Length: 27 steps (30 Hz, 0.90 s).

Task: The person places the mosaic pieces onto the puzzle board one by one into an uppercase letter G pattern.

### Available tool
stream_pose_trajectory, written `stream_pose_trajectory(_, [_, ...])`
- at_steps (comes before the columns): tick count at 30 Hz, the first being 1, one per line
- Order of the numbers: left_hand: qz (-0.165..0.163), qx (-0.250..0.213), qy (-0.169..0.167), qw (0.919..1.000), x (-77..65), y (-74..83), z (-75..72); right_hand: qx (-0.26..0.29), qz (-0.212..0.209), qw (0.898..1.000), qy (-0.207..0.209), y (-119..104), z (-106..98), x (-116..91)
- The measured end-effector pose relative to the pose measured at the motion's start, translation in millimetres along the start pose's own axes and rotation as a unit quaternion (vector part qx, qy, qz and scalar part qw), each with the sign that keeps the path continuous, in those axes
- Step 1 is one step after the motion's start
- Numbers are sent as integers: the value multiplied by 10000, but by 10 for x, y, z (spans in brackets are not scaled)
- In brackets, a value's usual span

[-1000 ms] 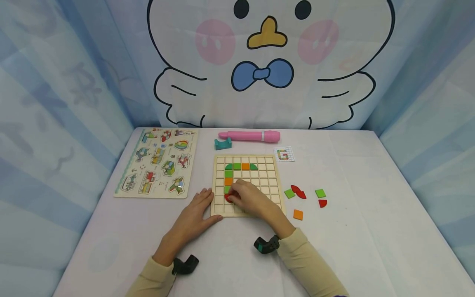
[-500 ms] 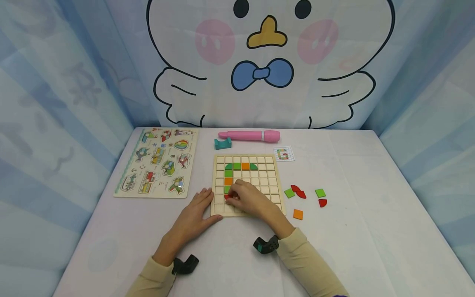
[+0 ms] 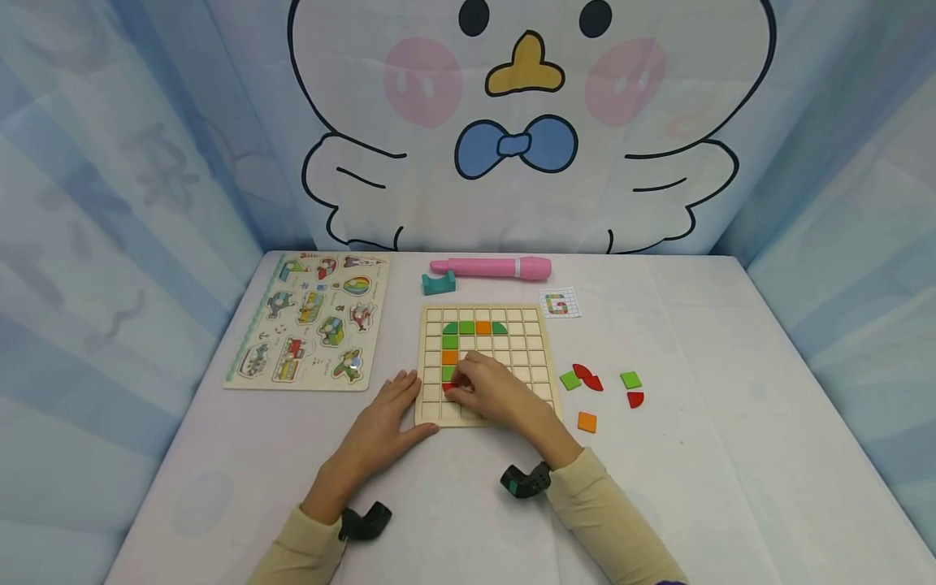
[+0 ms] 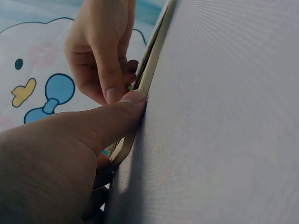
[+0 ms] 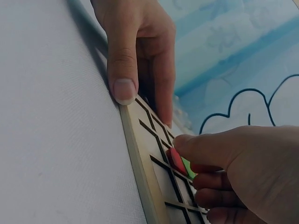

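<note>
My right hand (image 3: 493,390) is over the wooden grid board (image 3: 512,406), pinching a red quarter-circle tile (image 5: 175,160) with thumb and curled fingers. The tile sits in a square just below a green tile (image 5: 188,168); in the head view the fingers hide most of it. My left hand (image 3: 387,418) rests at the board's near-left corner, thumb along the front edge and straight fingers along the left side. Green and orange tiles form a row and a column on the board, among them an orange square (image 3: 483,328) and a green quarter-circle (image 3: 500,329).
Loose tiles lie right of the board: an orange square (image 3: 587,422), green squares (image 3: 631,380) and red pieces (image 3: 636,400). A small pattern card (image 3: 561,303), a pink pen-shaped object (image 3: 491,268) and a teal holder (image 3: 439,283) are behind. A picture puzzle board (image 3: 307,325) lies left.
The right fingers have shifted slightly on the red tile, which now shows less beneath them. The left hand, the board and the loose tiles stay where they were.
</note>
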<state>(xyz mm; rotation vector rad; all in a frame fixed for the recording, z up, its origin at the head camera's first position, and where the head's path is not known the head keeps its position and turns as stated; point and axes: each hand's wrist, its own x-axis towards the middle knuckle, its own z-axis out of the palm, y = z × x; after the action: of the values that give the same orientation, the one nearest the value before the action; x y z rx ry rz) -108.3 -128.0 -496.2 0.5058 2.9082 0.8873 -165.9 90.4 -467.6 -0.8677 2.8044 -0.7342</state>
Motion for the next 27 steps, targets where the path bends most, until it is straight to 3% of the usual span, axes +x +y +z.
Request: stream_pose_trajectory(27, [-67, -138, -69, 9999, 1, -12, 0, 326, 372, 9979, 414, 130, -349, -106])
